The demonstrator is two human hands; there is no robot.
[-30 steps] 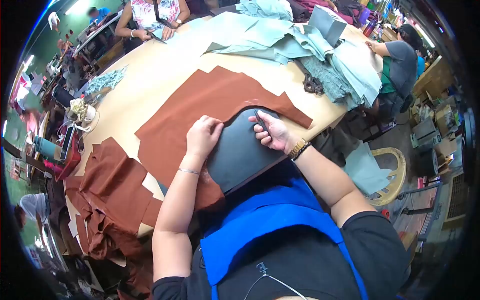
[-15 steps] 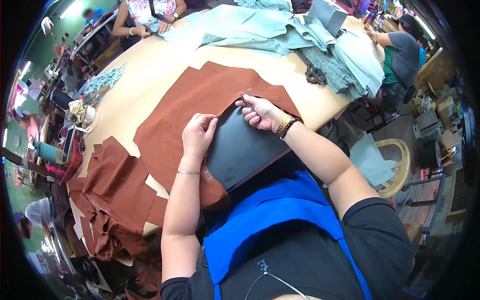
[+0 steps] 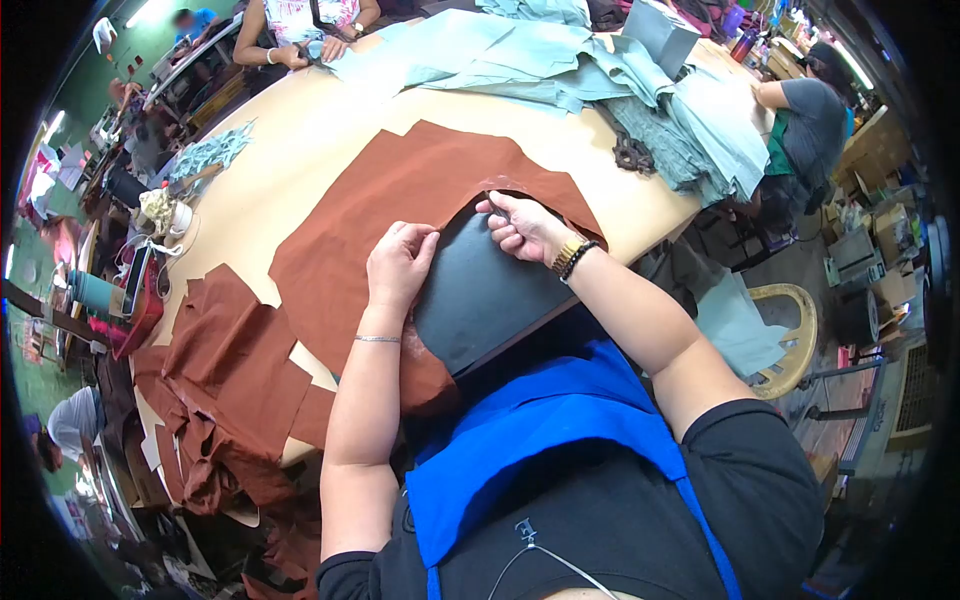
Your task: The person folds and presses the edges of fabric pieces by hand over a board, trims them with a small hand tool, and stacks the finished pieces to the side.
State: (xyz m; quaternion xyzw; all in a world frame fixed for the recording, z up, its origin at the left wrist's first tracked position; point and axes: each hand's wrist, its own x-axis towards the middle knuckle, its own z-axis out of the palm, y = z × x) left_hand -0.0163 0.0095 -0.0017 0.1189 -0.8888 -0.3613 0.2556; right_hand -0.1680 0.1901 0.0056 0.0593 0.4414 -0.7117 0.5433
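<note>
A large reddish-brown sheet (image 3: 370, 200) lies on the pale tabletop, its near part cut or folded around a dark grey panel (image 3: 490, 285). My left hand (image 3: 403, 262) pinches the edge of the brown sheet at the panel's left side. My right hand (image 3: 525, 230), with a gold watch on the wrist, is closed around a small dark tool (image 3: 497, 208) at the panel's upper edge, where the brown sheet borders it. The tool is mostly hidden by my fingers.
More brown pieces (image 3: 235, 365) lie crumpled at the left. Pale green sheets (image 3: 500, 55) cover the far side, beside a grey block (image 3: 660, 38). A person's hands (image 3: 310, 52) work at the far left edge; another person (image 3: 810, 115) is at the right. A yellowish chair (image 3: 795, 340) stands lower right.
Over the last second my right hand has moved left and up along the sheet's edge with the tool. My left hand has shifted slightly. The brown sheet's right part has moved left.
</note>
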